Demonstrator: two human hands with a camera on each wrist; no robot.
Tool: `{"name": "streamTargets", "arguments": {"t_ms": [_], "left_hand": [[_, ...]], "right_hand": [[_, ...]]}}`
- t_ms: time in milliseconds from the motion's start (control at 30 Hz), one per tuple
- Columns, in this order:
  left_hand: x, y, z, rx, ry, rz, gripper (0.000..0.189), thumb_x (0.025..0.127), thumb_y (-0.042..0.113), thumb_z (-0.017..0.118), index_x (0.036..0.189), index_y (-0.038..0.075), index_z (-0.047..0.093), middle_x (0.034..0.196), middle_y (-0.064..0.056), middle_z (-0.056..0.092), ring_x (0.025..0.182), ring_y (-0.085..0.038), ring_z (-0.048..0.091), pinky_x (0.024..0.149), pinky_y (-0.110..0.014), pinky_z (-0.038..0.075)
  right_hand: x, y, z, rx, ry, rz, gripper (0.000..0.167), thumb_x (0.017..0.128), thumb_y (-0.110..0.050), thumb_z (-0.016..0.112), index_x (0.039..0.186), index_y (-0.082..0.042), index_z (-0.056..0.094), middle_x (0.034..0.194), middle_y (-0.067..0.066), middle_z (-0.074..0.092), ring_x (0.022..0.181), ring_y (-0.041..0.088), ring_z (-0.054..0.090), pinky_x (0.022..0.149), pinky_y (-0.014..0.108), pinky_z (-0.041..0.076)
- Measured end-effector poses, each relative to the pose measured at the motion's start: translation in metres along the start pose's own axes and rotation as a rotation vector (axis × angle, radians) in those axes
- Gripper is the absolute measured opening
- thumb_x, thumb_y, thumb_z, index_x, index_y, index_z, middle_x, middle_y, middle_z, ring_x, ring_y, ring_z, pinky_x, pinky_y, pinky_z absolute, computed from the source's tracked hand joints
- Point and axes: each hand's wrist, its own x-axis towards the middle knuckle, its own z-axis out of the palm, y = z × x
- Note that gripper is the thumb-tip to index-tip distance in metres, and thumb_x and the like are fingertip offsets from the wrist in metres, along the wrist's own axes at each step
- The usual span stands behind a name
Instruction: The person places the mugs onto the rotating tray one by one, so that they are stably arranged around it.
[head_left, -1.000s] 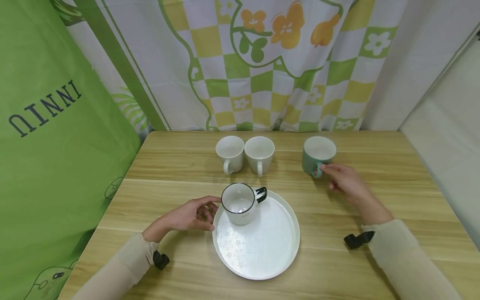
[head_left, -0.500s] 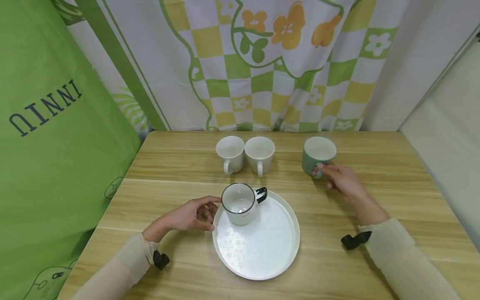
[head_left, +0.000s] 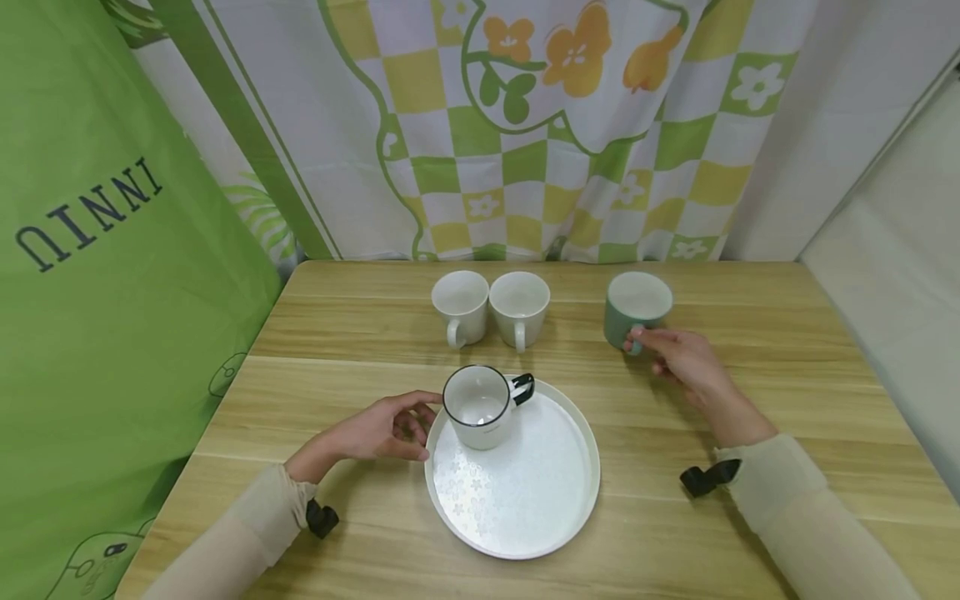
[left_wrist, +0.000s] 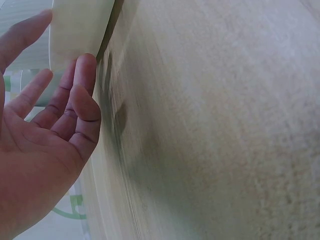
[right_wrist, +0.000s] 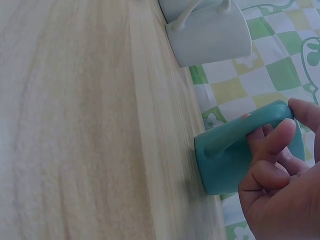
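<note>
On the table's far right stands a teal mug [head_left: 630, 321], white inside. My right hand [head_left: 690, 362] holds its handle, with the thumb on top and fingers through the loop [right_wrist: 267, 117]. A round white tray [head_left: 540, 500] lies in the middle, bearing a white mug [head_left: 480, 417] with a black rim and a black-and-white handle near its back left. My left hand [head_left: 382, 429] is at the tray's left edge, its fingers loosely bent. Thumb and fingertips touch or nearly touch the tray wall [left_wrist: 75, 30]; the index fingertip is close beside the black-rimmed mug.
Two white cups, a left one [head_left: 468, 312] and a right one [head_left: 525, 308], stand side by side behind the tray, handles toward me. A checked curtain [head_left: 525, 167] hangs behind the wooden table [head_left: 352, 333]. Green fabric [head_left: 135, 292] borders the left side.
My right hand has shifted slightly left, and its thumb and fingers have settled further onto the teal mug's handle. The left hand, tray and other cups have stayed put.
</note>
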Motion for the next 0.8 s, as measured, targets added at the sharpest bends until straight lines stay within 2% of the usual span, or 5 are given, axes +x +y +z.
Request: {"name": "streamTargets", "arguments": {"t_ms": [167, 367, 600, 800], "left_hand": [[-0.0002, -0.0025, -0.0002, -0.004, -0.003, 0.016, 0.074, 0.085, 0.015, 0.080, 0.148, 0.007, 0.041, 0.123, -0.021, 0.061, 0.096, -0.023, 0.066, 0.077, -0.024, 0.052], [0.0008, -0.0032, 0.0007, -0.022, -0.003, 0.019, 0.074, 0.085, 0.013, 0.080, 0.148, 0.007, 0.041, 0.123, -0.021, 0.060, 0.095, -0.020, 0.065, 0.077, -0.024, 0.053], [0.0009, -0.0012, 0.0010, -0.028, -0.003, -0.001, 0.076, 0.084, 0.014, 0.081, 0.148, 0.012, 0.041, 0.123, -0.017, 0.061, 0.095, -0.018, 0.065, 0.077, -0.024, 0.052], [0.0006, -0.0025, 0.0006, -0.029, 0.001, 0.005, 0.075, 0.083, 0.014, 0.081, 0.148, 0.011, 0.042, 0.122, -0.017, 0.061, 0.094, -0.018, 0.065, 0.077, -0.024, 0.053]], "right_hand": [[0.0001, -0.0002, 0.0004, 0.032, -0.011, -0.009, 0.032, 0.093, -0.045, 0.068, 0.109, -0.017, 0.072, 0.089, -0.021, 0.071, 0.063, -0.001, 0.050, 0.061, 0.019, 0.045], [-0.0015, 0.0005, -0.0003, 0.021, -0.012, -0.019, 0.032, 0.095, -0.046, 0.065, 0.111, -0.019, 0.069, 0.087, -0.022, 0.071, 0.063, -0.001, 0.048, 0.060, 0.019, 0.041], [-0.0024, 0.0017, -0.0016, 0.081, -0.017, -0.018, 0.012, 0.096, -0.043, 0.064, 0.096, -0.032, 0.070, 0.084, -0.022, 0.072, 0.060, -0.003, 0.049, 0.055, 0.017, 0.039], [-0.0013, 0.0001, -0.0019, 0.150, -0.043, -0.013, 0.018, 0.096, -0.040, 0.065, 0.098, -0.024, 0.073, 0.085, -0.018, 0.074, 0.057, -0.003, 0.052, 0.053, 0.016, 0.043]]}}
